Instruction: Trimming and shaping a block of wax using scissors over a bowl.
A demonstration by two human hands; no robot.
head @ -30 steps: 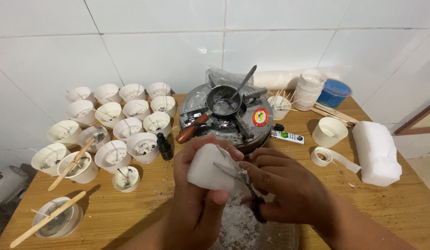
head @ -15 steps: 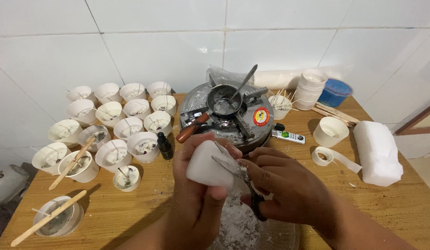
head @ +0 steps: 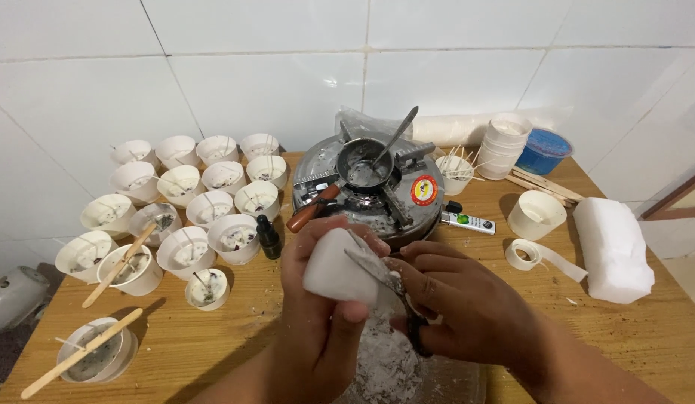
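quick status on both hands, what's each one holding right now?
Left hand: closed around a white wax block.
Right hand: closed on a knife, blade against the block.

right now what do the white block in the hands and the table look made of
White block: probably wax, matte and opaque, with white shavings piled beneath. Table: wood, light brown with visible grain, seemingly unvarnished.

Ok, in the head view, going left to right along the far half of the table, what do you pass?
Cluster of white cups → small dark dropper bottle → round gas stove with a little pot → stack of white cups → blue tub → white wax block.
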